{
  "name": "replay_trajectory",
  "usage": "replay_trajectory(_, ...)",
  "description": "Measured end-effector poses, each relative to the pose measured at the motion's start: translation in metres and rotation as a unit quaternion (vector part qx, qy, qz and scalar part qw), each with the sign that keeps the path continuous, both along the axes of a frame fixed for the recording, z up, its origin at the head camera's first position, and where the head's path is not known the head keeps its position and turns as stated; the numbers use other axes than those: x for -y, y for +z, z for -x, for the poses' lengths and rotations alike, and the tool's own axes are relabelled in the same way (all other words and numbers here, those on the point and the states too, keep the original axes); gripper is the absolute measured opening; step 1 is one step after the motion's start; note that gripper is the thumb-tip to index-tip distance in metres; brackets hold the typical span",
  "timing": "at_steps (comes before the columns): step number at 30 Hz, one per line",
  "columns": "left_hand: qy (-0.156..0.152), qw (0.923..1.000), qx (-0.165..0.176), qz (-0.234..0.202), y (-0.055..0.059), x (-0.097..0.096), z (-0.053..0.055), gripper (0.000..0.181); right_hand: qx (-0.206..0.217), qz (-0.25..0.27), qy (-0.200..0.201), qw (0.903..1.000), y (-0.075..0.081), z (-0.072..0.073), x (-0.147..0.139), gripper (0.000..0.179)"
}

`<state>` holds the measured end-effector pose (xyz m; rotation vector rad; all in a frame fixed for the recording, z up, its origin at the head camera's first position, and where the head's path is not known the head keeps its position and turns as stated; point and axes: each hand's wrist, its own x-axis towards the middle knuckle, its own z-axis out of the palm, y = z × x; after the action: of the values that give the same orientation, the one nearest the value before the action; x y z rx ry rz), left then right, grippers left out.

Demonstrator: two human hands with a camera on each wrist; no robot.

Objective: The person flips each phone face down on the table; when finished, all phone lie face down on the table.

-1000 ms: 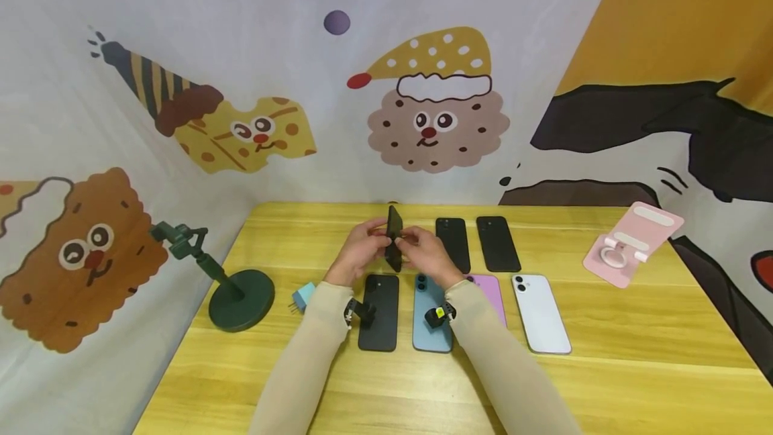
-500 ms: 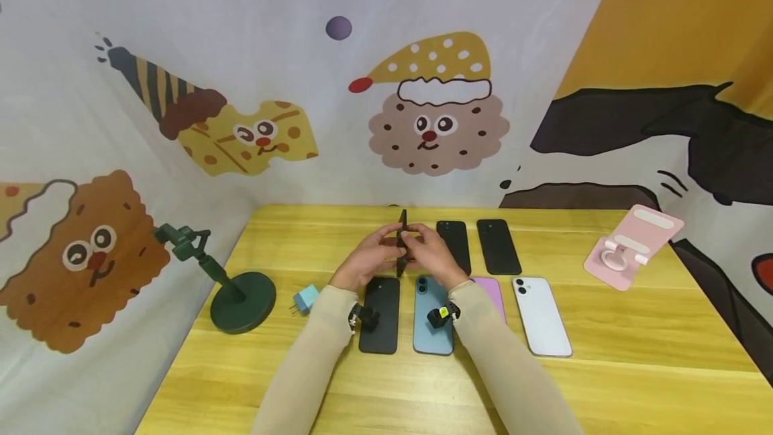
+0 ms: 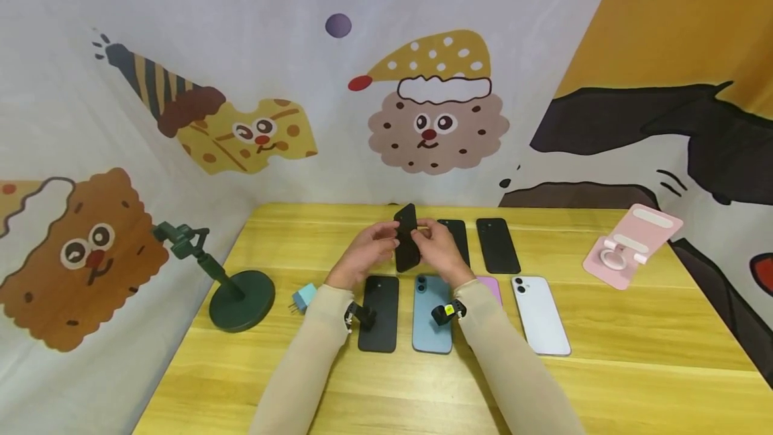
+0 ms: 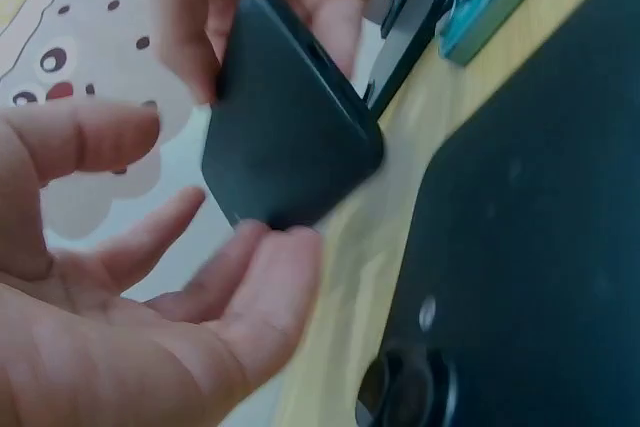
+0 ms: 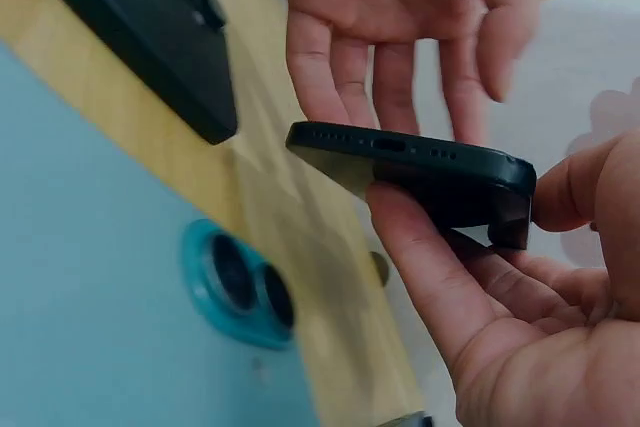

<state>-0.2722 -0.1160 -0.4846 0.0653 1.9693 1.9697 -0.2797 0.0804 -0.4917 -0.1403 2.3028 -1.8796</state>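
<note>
A black smartphone (image 3: 406, 240) is held up above the far half of the table, tilted on edge. My right hand (image 3: 441, 249) grips it by its right side, thumb and fingers on opposite faces. On its left is my left hand (image 3: 364, 252), fingers spread and loosely bent. In the left wrist view, fingertips of that left hand (image 4: 150, 317) reach the phone's lower edge, and one finger stands apart from it. The right wrist view shows the charging port end of the phone (image 5: 420, 150). Below the hands lie a dark phone (image 3: 379, 327) and a blue phone (image 3: 430, 337).
Two black phones (image 3: 498, 246) lie at the back, one partly behind my right hand. A pink phone (image 3: 490, 289) and a white phone (image 3: 541, 317) lie to the right. Around them are a pink stand (image 3: 631, 247), a blue charger plug (image 3: 304, 297) and a green stand (image 3: 241, 304).
The held phone has turned from nearly edge-on to show more of its broad face. It has shifted slightly right with my right hand, and my left hand's fingers have loosened from it.
</note>
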Motion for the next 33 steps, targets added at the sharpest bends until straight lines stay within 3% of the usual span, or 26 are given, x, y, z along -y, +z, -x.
replay_trajectory(4, 0.036, 0.9988, 0.007, -0.031, -0.002, 0.003, 0.002, 0.05, -0.019, 0.005, -0.006, 0.9998, 0.008, -0.002, -0.002, 0.04)
replay_trajectory(11, 0.047, 0.9954, 0.045, -0.07, -0.007, 0.001, 0.002, 0.053, -0.041, 0.014, 0.0, 0.9991, 0.017, -0.007, -0.001, 0.04)
replay_trajectory(25, 0.05, 0.9958, 0.024, -0.073, -0.004, 0.004, -0.001, 0.056, -0.019, 0.007, -0.006, 0.9998, 0.015, -0.005, -0.011, 0.041)
replay_trajectory(33, 0.046, 0.9969, -0.01, -0.063, -0.009, 0.005, 0.001, 0.064, 0.001, -0.011, 0.001, 0.9999, 0.005, -0.001, -0.016, 0.047)
